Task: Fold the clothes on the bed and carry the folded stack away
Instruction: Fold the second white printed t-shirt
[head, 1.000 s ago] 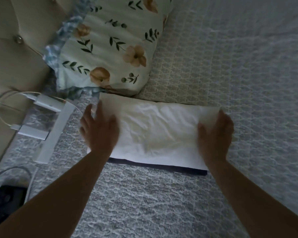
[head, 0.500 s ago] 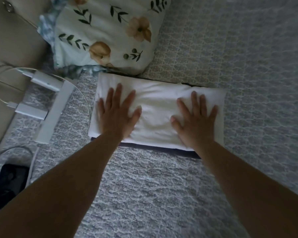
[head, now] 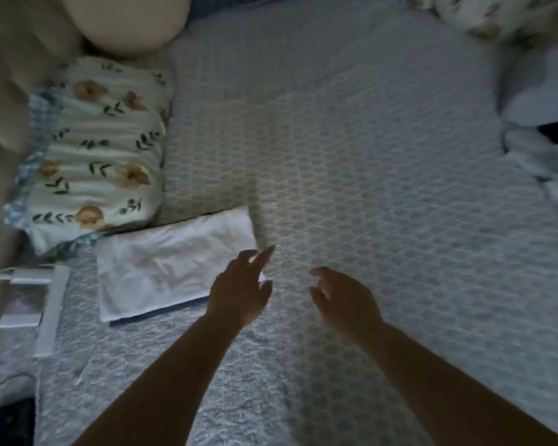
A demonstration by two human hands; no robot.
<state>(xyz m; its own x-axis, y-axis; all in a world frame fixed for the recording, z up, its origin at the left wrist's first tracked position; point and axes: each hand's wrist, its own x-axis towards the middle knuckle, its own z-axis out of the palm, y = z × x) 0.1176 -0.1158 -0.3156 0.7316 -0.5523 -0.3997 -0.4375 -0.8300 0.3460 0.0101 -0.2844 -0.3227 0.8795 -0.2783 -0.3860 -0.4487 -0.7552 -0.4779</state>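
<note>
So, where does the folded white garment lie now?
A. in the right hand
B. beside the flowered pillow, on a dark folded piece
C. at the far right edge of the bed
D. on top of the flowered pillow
B: the folded white garment lies flat next to the flowered pillow, with a dark folded piece showing under its near edge.

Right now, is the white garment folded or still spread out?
Folded: the white garment lies as a compact rectangle with straight edges, stacked on a dark piece.
</note>
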